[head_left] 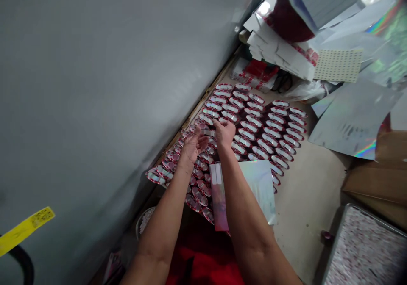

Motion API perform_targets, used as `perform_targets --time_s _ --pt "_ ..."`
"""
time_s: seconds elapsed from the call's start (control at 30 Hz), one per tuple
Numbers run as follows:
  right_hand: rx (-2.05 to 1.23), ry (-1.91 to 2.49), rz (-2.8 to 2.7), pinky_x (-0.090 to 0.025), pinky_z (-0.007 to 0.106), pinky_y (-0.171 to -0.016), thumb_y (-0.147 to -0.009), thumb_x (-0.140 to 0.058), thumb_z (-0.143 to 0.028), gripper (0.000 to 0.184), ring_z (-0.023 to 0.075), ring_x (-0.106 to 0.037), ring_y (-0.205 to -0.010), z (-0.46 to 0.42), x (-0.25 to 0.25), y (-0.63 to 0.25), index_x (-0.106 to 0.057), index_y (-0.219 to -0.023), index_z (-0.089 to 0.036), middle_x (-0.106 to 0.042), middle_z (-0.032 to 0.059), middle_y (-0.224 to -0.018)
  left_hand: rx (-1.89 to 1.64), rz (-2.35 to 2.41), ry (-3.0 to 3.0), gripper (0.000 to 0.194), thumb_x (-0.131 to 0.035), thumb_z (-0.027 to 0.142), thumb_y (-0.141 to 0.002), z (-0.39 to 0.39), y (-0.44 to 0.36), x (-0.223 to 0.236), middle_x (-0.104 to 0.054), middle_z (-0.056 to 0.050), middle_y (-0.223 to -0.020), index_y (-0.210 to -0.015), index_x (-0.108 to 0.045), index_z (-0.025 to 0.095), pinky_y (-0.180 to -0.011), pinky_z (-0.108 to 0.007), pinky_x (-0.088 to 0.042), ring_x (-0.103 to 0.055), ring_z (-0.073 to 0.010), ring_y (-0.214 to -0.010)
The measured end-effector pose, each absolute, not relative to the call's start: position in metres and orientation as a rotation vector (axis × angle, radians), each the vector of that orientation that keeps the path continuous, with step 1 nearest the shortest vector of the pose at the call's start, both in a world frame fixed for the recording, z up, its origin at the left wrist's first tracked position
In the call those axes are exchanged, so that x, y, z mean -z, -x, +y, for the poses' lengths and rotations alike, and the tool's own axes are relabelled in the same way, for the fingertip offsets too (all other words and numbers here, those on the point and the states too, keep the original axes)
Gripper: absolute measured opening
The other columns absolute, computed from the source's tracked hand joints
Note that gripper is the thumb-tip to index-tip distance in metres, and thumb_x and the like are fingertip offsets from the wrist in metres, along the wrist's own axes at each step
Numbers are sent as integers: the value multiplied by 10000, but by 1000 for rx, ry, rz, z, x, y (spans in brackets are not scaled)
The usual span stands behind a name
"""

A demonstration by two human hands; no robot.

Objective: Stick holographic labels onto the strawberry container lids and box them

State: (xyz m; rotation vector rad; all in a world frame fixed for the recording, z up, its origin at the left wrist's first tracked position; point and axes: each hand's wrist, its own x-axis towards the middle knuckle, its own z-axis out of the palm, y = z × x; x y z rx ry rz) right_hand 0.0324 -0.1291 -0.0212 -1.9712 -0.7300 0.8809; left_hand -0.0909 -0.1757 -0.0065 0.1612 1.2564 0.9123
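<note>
Rows of red-sided oval pieces (251, 126) stand close together on the table, many with a pale, shiny strip on top. My right hand (225, 133) is over the middle rows, its fingers pinched together at one piece; what lies between the fingertips is too small to make out. Just left of it, my left hand (193, 145) hovers above the pieces near the wall, fingers apart and nothing visible in them. Beneath my right forearm are a shiny iridescent sheet (260, 183) and a pink printed strip (219, 206), both resting on the pieces.
A grey wall (95, 73) borders the table on the left. White and red cartons (282, 56), a yellowish dotted sheet (338, 65) and silvery sheets (349, 115) are piled at the back right. A cardboard box (375, 175) and a metal tray (345, 225) of small pieces sit at right.
</note>
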Motion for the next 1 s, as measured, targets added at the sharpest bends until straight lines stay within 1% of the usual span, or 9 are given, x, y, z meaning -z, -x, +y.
perform_targets --time_s 0.1,0.17,0.27,0.37,0.43,0.57,0.67,0.83,1.0 --pt "-919 1968 -728 -462 276 -630 -721 -743 -521 341 173 -577 -628 -132 25 -30 -582 -676 -224 -608 -18 -608 -1064 1227 -96 350 -937 324 -680 -179 87 9 -747 -23 -797 -846 -676 161 -685 -232 -563 -694 -114 -675" --pt "-929 1945 -695 -461 271 -606 -727 -741 -544 365 164 -565 -606 -136 25 -29 -568 -674 -227 -585 -25 -585 -1132 1267 -88 318 -930 248 -661 -178 86 13 -724 7 -758 -832 -674 164 -681 -224 -556 -675 -99 -658" --pt "-1032 1815 -579 -449 253 -539 -703 -766 -564 394 141 -543 -548 -146 23 -31 -576 -756 -223 -570 -47 -578 -1180 1379 -217 270 -901 267 -679 -173 91 22 -694 26 -724 -821 -694 167 -646 -215 -524 -632 -88 -619" --pt "-1230 1641 -474 -456 239 -504 -532 -881 -444 492 138 -580 -535 -157 23 -32 -572 -843 -222 -626 -53 -630 -1214 1562 -587 197 -843 319 -744 -162 102 28 -708 13 -724 -818 -740 169 -660 -222 -495 -616 -101 -630" --pt "-1253 1632 -459 -476 251 -525 -490 -873 -369 469 158 -619 -567 -160 25 -30 -559 -806 -222 -651 -37 -658 -1169 1694 -878 172 -801 337 -787 -150 109 31 -725 -5 -725 -816 -763 172 -689 -239 -486 -632 -128 -663" --pt "-955 1930 -631 -491 296 -646 -577 -783 -344 282 191 -635 -661 -152 31 -18 -565 -717 -231 -664 -13 -695 -959 1906 -1244 166 -747 339 -841 -122 115 34 -754 -44 -770 -838 -785 177 -698 -273 -458 -646 -176 -704" --pt "-791 2118 -775 -474 311 -740 -637 -727 -317 198 208 -642 -736 -143 30 -10 -594 -762 -242 -701 -9 -766 -829 1994 -1379 159 -735 340 -855 -109 115 37 -757 -63 -791 -860 -797 194 -708 -292 -438 -648 -200 -724" --pt "-789 2251 -839 -444 307 -766 -690 -694 -307 207 225 -653 -796 -139 23 -7 -614 -874 -257 -730 -5 -833 -740 2007 -1445 139 -736 349 -865 -104 115 40 -745 -72 -834 -877 -796 224 -742 -289 -432 -643 -211 -766" --pt "-792 2261 -868 -436 299 -756 -685 -670 -279 188 222 -649 -795 -141 23 -7 -606 -860 -255 -727 -7 -829 -667 2039 -1498 121 -745 346 -862 -105 113 35 -730 -63 -882 -868 -794 235 -760 -294 -437 -634 -211 -799"
